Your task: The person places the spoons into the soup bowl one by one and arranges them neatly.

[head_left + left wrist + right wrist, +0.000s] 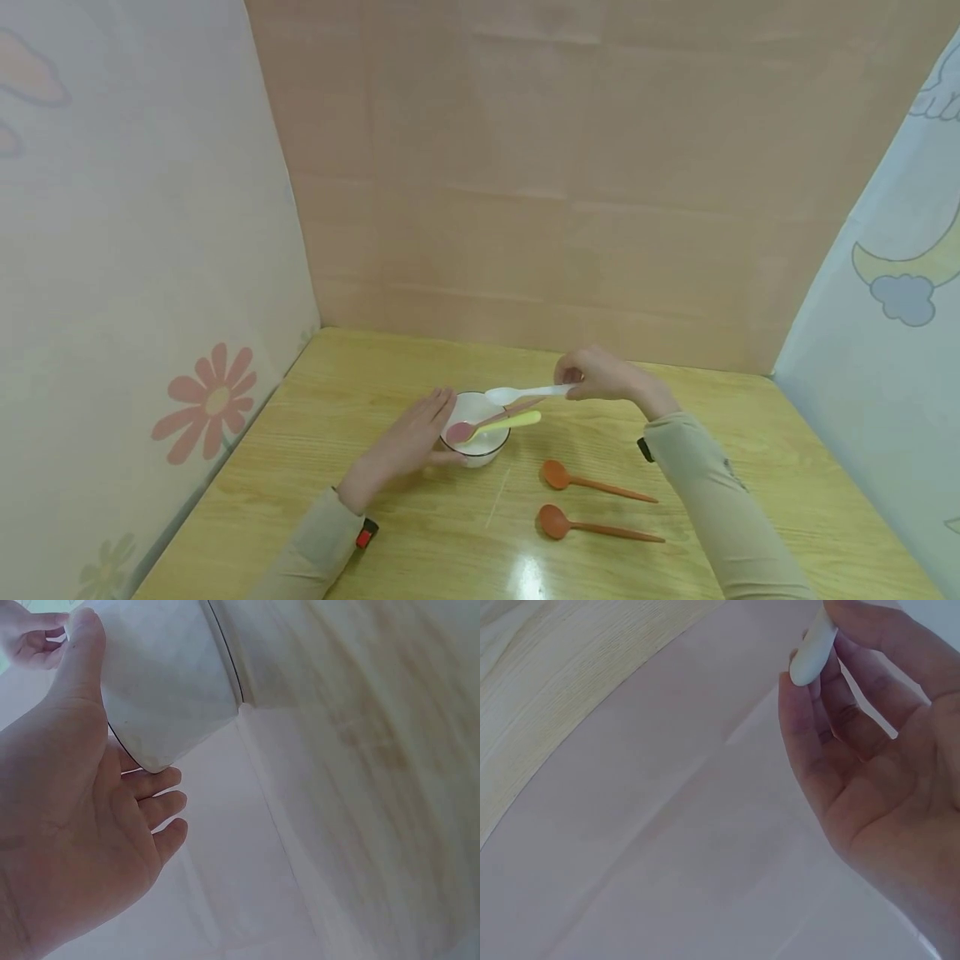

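Spanning the white bowl (483, 460) on the desk (420, 533) in the head view, the left hand (408, 437) has a wide grip; the right hand (603, 377) narrowly pinches a white spoon (504, 397) above the rim. A pink spoon (459, 432) and a yellow spoon (528, 418) jut past the bowl's right edge. Wood extends behind to the back wall (525, 208); two orange spoons (555, 475) lie nearer. In the dim left wrist view, the thumb seems against the bowl's outside. Only the right wrist view shows the white handle's rounded tip.
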### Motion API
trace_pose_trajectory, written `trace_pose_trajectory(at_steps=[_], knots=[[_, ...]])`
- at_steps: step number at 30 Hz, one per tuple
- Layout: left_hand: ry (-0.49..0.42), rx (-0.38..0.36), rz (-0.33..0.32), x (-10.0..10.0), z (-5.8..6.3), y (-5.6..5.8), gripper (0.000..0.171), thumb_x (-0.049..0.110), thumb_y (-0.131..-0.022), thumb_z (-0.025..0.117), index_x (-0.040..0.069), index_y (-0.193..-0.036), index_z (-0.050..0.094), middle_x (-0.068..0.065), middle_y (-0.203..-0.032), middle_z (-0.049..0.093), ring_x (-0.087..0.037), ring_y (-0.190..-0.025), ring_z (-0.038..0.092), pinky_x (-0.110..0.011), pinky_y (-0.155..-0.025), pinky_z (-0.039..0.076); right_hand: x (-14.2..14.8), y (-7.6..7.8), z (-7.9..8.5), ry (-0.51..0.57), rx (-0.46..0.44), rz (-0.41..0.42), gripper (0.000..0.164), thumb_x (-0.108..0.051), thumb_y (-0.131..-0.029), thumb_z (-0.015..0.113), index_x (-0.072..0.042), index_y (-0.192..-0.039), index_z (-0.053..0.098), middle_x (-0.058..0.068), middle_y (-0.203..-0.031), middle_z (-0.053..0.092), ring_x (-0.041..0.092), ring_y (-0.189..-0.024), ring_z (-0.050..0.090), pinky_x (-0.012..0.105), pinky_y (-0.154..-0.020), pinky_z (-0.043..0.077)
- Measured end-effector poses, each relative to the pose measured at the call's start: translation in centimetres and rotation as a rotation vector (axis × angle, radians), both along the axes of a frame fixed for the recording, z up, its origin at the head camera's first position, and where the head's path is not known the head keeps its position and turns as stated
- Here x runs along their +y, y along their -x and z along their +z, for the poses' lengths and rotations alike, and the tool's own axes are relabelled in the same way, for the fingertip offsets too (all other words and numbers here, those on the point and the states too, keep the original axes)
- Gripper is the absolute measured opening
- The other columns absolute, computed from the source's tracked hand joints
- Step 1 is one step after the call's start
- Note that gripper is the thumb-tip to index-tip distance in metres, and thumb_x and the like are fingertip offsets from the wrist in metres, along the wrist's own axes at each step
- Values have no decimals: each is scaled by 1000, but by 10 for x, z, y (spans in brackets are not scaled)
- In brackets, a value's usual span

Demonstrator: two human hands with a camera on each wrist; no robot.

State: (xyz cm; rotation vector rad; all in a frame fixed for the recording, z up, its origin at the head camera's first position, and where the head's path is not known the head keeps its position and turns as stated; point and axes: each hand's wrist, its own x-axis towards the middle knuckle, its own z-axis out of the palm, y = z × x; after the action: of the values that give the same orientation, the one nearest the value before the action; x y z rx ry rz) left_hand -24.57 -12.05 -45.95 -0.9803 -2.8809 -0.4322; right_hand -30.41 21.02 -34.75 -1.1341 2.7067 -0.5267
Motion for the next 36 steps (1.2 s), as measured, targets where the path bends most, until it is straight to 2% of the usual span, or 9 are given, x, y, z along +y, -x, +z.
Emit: trace_pose_trajectory(at_steps=[10,26,36], knots=[[4,16,-7,-1,-1,-1,97,54,-87,68,-9,-151,31,-27,-158,32,-44,-148,29,-54,-121,29,-15,1,1,-24,16,24,11,3,-81,73,-2,-90,70,6,-83,70,7,-72,57,20,-66,49],[-21,-2,-6,-2,-3,0,97,52,-86,70,-8,-152,30,-27,-159,31,-43,-150,27,-55,-121,29,-32,6,3,-60,1,50,11,3,-80,72,-4,-88,70,5,-82,69,6,-71,55,20,-65,48],[-24,-29,9,-3,-3,0,102,59,-86,66,-6,-154,26,-25,-161,27,-41,-151,24,-54,-122,28,-46,5,9,-78,15,75,8,0,-80,73,-4,-86,70,4,-81,66,6,-71,52,20,-65,46]])
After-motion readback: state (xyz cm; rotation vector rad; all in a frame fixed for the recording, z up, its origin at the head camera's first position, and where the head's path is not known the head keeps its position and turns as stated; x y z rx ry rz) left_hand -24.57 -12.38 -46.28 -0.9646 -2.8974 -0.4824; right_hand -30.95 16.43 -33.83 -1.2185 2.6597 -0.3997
